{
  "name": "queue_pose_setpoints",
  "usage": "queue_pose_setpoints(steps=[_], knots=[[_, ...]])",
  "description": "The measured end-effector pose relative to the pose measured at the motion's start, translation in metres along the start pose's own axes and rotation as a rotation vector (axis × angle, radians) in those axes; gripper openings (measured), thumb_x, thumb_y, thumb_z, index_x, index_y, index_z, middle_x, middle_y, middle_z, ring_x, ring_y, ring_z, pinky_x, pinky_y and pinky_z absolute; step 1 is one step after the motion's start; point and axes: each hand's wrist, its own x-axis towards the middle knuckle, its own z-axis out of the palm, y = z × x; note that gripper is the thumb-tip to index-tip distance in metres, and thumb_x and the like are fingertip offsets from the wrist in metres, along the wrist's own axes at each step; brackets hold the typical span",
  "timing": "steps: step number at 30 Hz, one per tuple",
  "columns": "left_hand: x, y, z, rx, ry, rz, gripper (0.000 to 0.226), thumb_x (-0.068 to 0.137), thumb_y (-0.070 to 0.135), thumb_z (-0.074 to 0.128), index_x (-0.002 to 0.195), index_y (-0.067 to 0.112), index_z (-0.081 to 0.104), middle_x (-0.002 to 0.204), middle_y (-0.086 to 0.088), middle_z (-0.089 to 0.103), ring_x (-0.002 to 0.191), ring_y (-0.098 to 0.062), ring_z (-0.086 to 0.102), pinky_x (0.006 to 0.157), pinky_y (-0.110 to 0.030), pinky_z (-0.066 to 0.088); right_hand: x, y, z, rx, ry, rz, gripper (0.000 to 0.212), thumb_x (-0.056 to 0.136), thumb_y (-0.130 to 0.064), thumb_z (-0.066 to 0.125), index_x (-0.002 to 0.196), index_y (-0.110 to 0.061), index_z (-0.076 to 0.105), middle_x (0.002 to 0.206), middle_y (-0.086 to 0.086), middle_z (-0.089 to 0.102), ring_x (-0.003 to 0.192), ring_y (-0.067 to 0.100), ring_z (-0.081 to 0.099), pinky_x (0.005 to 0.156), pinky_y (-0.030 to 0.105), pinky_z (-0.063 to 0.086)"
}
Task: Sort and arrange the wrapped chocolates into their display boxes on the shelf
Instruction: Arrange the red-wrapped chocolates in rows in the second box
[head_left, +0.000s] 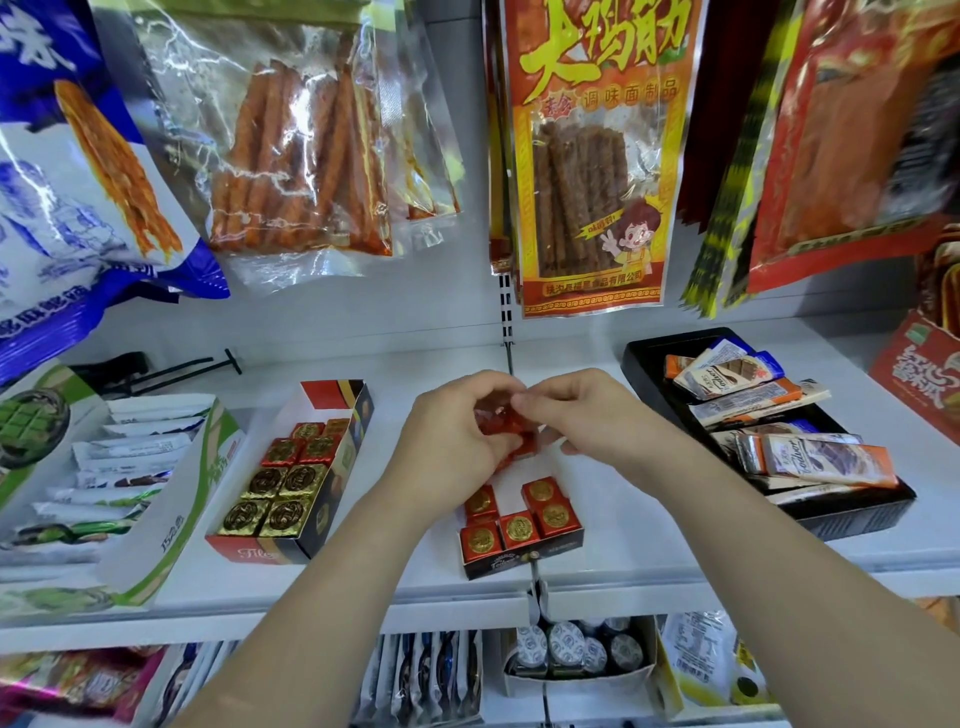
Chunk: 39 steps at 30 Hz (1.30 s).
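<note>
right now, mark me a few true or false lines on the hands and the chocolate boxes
1. The left hand and right hand both hold red chocolates above the small box. True.
2. The gold box holds only gold pieces. False: the gold box also holds red pieces at its back.
3. The black tray holds wrapped bars. True.
4. The right hand rests on the black tray. False: it is at the red chocolates, apart from the tray.
5. The green box is empty. False: the green box holds white bars.
</note>
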Motion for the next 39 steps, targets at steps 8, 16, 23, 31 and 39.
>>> queue_pose_setpoints(steps=[8,16,23,31,39], knots=[[-0.002,0.010,-0.002,-0.525,-0.087,-0.289,0.025,0.090,0.004,0.062,0.108,0.020,0.069,0.097,-0.003,0.074,0.084,-0.023,0.071,0.079,-0.029,0.059,-0.003,0.006,-0.011,0.242,-0.108,0.075,0.024,0.089,-0.026,0.066,0.110,-0.015,0.069,0.102,0.014,0.072,0.084,0.024,0.072,0.083,0.032,0.058],[-0.005,0.007,0.003,-0.100,-0.409,-0.236,0.024,0.091,0.011,0.062,0.108,0.027,0.066,0.101,0.006,0.072,0.096,-0.004,0.066,0.087,-0.025,0.051,-0.006,0.011,-0.026,-0.132,0.004,0.042,0.010,0.090,-0.020,0.064,0.090,-0.015,0.073,0.074,0.002,0.069,0.059,0.008,0.058,0.055,0.019,0.042],[-0.004,0.006,0.010,0.031,-0.309,-0.197,0.006,0.082,0.021,0.074,0.082,0.025,0.069,0.077,0.011,0.072,0.073,-0.001,0.067,0.071,-0.019,0.051,-0.010,0.011,-0.022,-0.385,-0.157,-0.001,0.011,0.088,-0.021,0.066,0.097,-0.021,0.072,0.063,0.000,0.061,0.057,0.007,0.055,0.063,0.026,0.045],[-0.005,0.003,0.013,0.111,-0.332,-0.150,0.003,0.084,0.024,0.071,0.083,0.027,0.072,0.083,0.012,0.070,0.080,-0.003,0.066,0.075,-0.023,0.054,-0.011,0.010,-0.016,-0.492,-0.201,-0.031,0.008,0.084,-0.019,0.069,0.090,-0.015,0.072,0.071,-0.003,0.067,0.065,0.009,0.063,0.068,0.028,0.051],[-0.007,0.006,-0.035,0.317,-0.234,-0.142,0.012,0.082,0.017,0.072,0.083,0.028,0.075,0.080,0.015,0.069,0.076,0.002,0.063,0.071,-0.016,0.051,-0.008,0.009,-0.012,-0.531,-0.148,-0.090,0.002,0.082,-0.026,0.073,0.082,-0.026,0.071,0.083,-0.007,0.064,0.076,0.009,0.060,0.062,0.020,0.045]])
